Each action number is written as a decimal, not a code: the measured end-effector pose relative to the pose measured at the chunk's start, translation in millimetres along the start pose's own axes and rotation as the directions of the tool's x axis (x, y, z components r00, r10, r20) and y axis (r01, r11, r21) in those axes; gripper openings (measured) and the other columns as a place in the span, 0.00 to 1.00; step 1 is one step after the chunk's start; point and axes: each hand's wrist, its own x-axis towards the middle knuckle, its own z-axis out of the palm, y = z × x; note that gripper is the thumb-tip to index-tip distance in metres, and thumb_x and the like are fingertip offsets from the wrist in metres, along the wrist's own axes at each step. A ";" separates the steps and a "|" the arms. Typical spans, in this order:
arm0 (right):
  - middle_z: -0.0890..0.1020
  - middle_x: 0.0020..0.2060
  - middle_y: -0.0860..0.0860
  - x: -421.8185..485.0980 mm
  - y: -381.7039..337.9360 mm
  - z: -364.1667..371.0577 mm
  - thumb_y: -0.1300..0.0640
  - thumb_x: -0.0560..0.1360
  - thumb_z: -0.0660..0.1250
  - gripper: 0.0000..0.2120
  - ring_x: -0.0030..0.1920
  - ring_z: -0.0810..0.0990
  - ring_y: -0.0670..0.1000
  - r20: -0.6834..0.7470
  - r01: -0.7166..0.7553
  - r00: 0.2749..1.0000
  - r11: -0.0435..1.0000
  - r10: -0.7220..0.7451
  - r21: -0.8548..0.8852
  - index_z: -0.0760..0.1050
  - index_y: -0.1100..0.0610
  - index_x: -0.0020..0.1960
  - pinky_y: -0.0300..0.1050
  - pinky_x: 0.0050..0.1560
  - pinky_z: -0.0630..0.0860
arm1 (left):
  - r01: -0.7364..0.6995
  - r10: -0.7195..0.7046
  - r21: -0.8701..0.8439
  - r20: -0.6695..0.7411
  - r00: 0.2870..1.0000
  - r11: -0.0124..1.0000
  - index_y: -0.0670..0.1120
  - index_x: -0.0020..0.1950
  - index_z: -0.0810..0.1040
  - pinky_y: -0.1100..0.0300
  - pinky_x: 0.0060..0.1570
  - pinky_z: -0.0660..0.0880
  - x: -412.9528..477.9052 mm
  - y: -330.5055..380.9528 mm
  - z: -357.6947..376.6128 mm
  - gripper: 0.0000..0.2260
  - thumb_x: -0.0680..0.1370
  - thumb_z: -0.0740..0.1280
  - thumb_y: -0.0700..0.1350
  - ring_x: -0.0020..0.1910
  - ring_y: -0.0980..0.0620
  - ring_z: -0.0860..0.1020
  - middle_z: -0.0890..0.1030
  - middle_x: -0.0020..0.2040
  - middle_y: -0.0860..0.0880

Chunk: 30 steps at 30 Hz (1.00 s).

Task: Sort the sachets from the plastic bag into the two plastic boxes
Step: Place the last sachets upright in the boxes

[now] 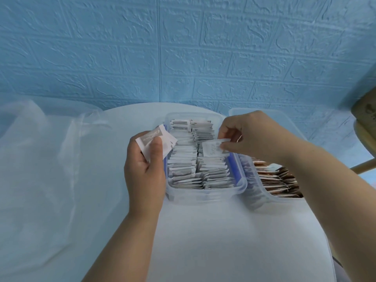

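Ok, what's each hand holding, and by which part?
The left hand grips a stack of sachets by the lower end; the right hand pinches a single sachet by its right edge.

Grey txt on held sachets, too blurred to read.

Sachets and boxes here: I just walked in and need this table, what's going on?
A person is sorting sachets at a pale table. The left grip holds a few white-and-grey paper sachets beside a clear rectangular plastic box already packed with rows of them. The right grip pinches one white sachet just above those rows. A second clear plastic box, to the right, holds brown sachets. A translucent plastic bag lies at the left.
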 end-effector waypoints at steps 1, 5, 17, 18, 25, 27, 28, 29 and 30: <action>0.78 0.31 0.46 0.8 -1.0 1.5 0.63 0.68 0.71 0.03 0.38 0.76 0.45 0.000 0.009 1.000 1.000 -0.009 -0.017 0.79 0.57 0.41 0.30 0.39 0.68 | -0.002 0.002 0.001 0.001 1.000 1.000 0.50 0.51 0.73 0.76 0.40 0.67 -0.1 0.1 0.1 0.09 0.75 0.60 0.51 0.42 0.70 0.75 0.77 0.43 0.61; 0.77 0.32 0.44 3.7 -3.6 7.5 0.59 0.69 0.72 0.02 0.35 0.75 0.44 0.031 -0.006 1.000 0.999 0.007 -0.045 0.79 0.54 0.41 0.29 0.38 0.67 | 0.000 0.000 0.006 -0.003 1.000 1.000 0.50 0.51 0.73 0.76 0.39 0.67 0.1 0.2 -0.4 0.08 0.75 0.60 0.51 0.41 0.70 0.75 0.77 0.43 0.61; 0.75 0.33 0.37 8.9 0.8 13.7 0.55 0.71 0.71 0.02 0.37 0.71 0.39 0.105 0.052 0.994 0.996 -0.044 -0.074 0.80 0.50 0.43 0.26 0.41 0.65 | 0.000 0.000 0.026 0.004 1.000 1.000 0.53 0.50 0.72 0.76 0.39 0.68 0.3 0.5 -0.9 0.06 0.75 0.60 0.51 0.41 0.70 0.75 0.77 0.43 0.63; 0.76 0.33 0.38 9.1 2.3 15.3 0.55 0.71 0.71 0.03 0.39 0.71 0.41 0.108 0.040 0.994 0.996 -0.030 -0.086 0.80 0.48 0.43 0.29 0.42 0.67 | 0.003 -0.003 0.025 0.004 1.000 1.000 0.54 0.50 0.72 0.76 0.39 0.68 0.2 0.5 -0.8 0.06 0.75 0.60 0.52 0.41 0.70 0.75 0.78 0.43 0.63; 0.75 0.32 0.36 5.2 10.8 20.6 0.54 0.69 0.72 0.05 0.44 0.67 0.41 0.132 -0.058 0.989 0.996 0.067 -0.074 0.79 0.44 0.40 0.41 0.49 0.69 | 0.002 -0.002 0.029 0.006 1.000 1.000 0.56 0.49 0.71 0.75 0.39 0.68 0.8 0.2 -0.3 0.05 0.75 0.60 0.52 0.41 0.69 0.75 0.78 0.43 0.62; 0.76 0.33 0.36 5.7 10.6 21.4 0.53 0.70 0.72 0.07 0.43 0.66 0.40 0.126 -0.056 0.990 0.997 0.062 -0.050 0.77 0.42 0.38 0.40 0.48 0.69 | -0.007 0.007 0.035 0.008 1.000 0.999 0.55 0.50 0.71 0.75 0.39 0.68 0.3 0.5 -0.3 0.05 0.75 0.60 0.52 0.41 0.69 0.75 0.77 0.43 0.62; 0.77 0.34 0.36 5.7 10.7 22.1 0.54 0.70 0.71 0.08 0.43 0.66 0.40 0.123 -0.056 0.991 0.997 0.061 -0.044 0.77 0.42 0.37 0.40 0.47 0.69 | -0.012 0.011 0.034 0.008 1.000 0.999 0.55 0.49 0.71 0.76 0.39 0.68 0.2 0.6 -0.2 0.05 0.75 0.60 0.52 0.41 0.70 0.75 0.77 0.43 0.63; 0.78 0.35 0.37 5.9 11.1 22.9 0.54 0.70 0.71 0.08 0.44 0.66 0.40 0.127 -0.058 0.990 0.997 0.063 -0.044 0.77 0.42 0.37 0.39 0.47 0.68 | -0.012 0.012 0.031 0.008 1.000 0.999 0.56 0.49 0.71 0.76 0.39 0.68 0.4 0.9 -0.2 0.04 0.75 0.60 0.52 0.41 0.70 0.75 0.77 0.43 0.63; 0.79 0.36 0.37 6.0 11.7 23.8 0.54 0.70 0.71 0.08 0.44 0.66 0.41 0.134 -0.057 0.989 0.997 0.064 -0.052 0.78 0.42 0.37 0.38 0.47 0.67 | -0.012 0.011 0.028 0.010 1.000 1.000 0.57 0.48 0.71 0.76 0.40 0.68 0.8 1.4 -0.4 0.04 0.75 0.61 0.52 0.42 0.70 0.75 0.77 0.42 0.64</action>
